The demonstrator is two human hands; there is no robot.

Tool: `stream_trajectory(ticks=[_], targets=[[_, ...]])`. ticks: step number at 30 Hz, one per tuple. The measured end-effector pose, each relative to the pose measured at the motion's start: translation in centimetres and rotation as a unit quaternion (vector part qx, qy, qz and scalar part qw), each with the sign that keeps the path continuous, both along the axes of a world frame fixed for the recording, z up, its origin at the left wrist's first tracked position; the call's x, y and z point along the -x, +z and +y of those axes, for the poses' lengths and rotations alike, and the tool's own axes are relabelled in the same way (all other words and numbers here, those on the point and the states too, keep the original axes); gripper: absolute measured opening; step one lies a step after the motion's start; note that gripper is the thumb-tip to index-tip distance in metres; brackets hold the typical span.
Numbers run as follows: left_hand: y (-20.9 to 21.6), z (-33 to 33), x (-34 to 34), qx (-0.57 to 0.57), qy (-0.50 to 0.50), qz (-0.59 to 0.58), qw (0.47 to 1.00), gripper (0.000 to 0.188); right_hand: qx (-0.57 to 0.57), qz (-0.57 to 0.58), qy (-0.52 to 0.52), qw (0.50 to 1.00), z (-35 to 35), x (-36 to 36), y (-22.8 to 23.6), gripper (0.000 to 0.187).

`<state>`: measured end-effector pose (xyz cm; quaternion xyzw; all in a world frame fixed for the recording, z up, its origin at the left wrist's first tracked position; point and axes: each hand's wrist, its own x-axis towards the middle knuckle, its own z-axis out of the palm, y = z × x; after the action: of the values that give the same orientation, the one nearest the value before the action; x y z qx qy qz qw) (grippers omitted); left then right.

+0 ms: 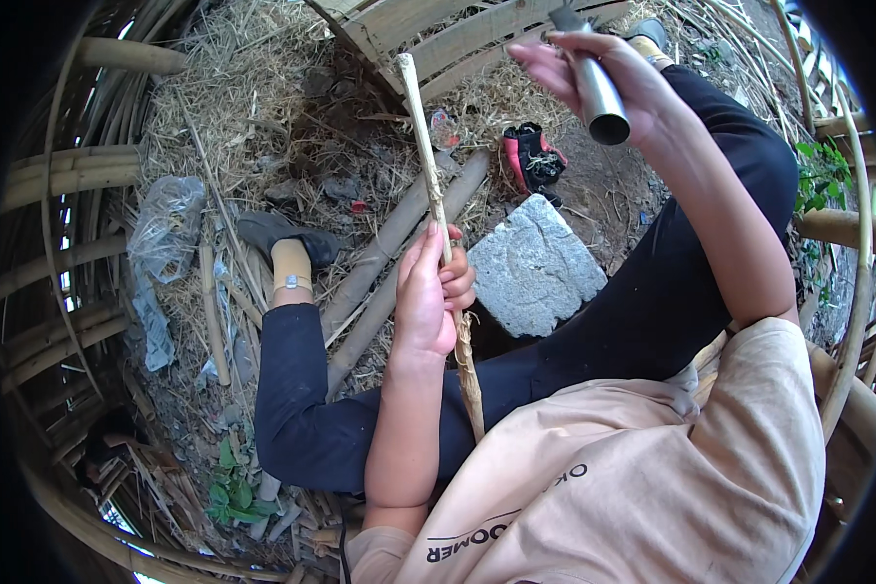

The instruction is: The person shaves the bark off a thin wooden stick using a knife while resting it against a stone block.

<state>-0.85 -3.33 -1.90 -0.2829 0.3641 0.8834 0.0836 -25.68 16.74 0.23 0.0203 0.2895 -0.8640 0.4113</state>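
My left hand (436, 287) is wrapped round a long, pale wooden stick (421, 122). The stick stands at a slant; its upper part looks stripped and smooth, while below my fist it is rougher and brownish, its lower end against my shirt. Up at the right, my right hand (618, 73) holds a tool with a shiny metal tube handle (603, 102), the tube's open end toward me. The tool's darker far end is only partly visible and its kind cannot be made out. Some fingers of that hand are blurred and extended.
A rough grey stone block (537, 265) lies between my legs. Beyond it are a red and black glove-like item (532, 159) and bamboo poles (389, 248) on straw-strewn ground. Wooden slats (477, 39) stand ahead; a clear plastic bag (168, 229) and bamboo fencing (73, 180) are at left.
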Motion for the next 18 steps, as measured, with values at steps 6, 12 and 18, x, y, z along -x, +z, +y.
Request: stream_trajectory(ticks=[6,12,18], targets=[[0.1,0.1,0.1,-0.005,-0.005,0.001,1.000,0.026,-0.190,0.024,0.048,0.980,-1.0,-1.8,0.6,0.038],[-0.2,0.0,0.1,-0.006,-0.004,-0.001,1.000,0.025,-0.151,-0.027,-0.007,0.988,-2.4,-4.2,3.4,0.025],[-0.1,0.0,0.2,-0.017,-0.004,0.004,1.000,0.024,-0.087,-0.098,0.033,0.991,-1.8,-3.1,1.6,0.012]])
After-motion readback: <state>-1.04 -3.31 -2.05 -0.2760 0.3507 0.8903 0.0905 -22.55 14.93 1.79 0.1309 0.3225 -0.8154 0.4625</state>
